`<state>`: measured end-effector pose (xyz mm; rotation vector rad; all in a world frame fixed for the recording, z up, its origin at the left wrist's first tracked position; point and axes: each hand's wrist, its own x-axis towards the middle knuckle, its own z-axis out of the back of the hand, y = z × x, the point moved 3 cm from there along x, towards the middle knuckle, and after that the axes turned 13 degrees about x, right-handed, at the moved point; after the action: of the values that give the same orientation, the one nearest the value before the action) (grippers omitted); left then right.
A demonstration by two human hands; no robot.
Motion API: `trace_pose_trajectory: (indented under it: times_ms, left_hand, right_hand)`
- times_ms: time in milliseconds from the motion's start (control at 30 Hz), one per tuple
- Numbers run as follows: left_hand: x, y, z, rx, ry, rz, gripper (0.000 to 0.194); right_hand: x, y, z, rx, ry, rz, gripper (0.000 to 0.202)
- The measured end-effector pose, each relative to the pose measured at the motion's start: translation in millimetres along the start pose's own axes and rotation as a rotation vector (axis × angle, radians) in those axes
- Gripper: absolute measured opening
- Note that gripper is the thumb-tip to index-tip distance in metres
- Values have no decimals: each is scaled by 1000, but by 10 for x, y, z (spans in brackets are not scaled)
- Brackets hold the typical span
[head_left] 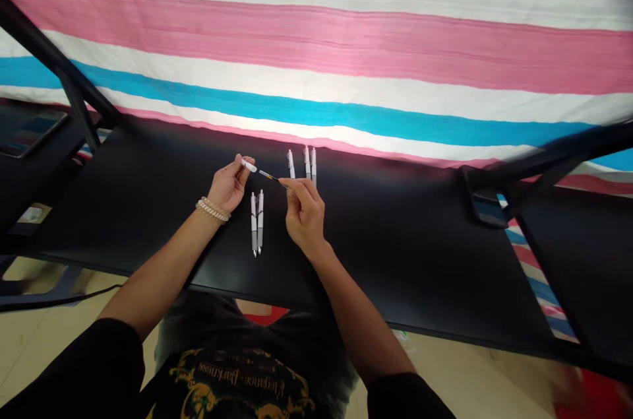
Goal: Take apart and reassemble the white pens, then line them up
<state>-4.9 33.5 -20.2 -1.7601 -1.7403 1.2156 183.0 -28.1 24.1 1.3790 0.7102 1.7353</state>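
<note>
The left hand (231, 183) has its fingers closed on a white barrel (250, 165), the right hand (305, 213) its fingers pinched on a slim refill (270, 175). The refill's tip points at the barrel's end, a small gap between them. Both hands are above the black tabletop (395, 254). Two pens (260, 224) lie side by side between the forearms, short of the near edge. Three more pens (307, 163) lie just past the right fingers, near the far edge and striped cloth (346, 43); the tabletop's black surface extends widely rightward from the right hand
</note>
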Motion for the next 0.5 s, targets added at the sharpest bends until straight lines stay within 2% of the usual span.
trace_pose_trajectory:
  times_ms: [133,333,400,500]
  left_hand:
    - [-12,-6,-15,66,17,-87,14]
    - [-115,-1,-106,239,39,-274,31]
    - [-152,13,-134,253,50,-299,33]
    - [-175,47,-141,224,46,-266,33]
  right_hand:
    - [-5,-28,-41,-68,36,33,31]
    - [-15,-64,-105,-113,42,101,32]
    - [-19,-68,-135,-96,24,134,32]
    - [-25,-100,-164,-73,-10,164,31]
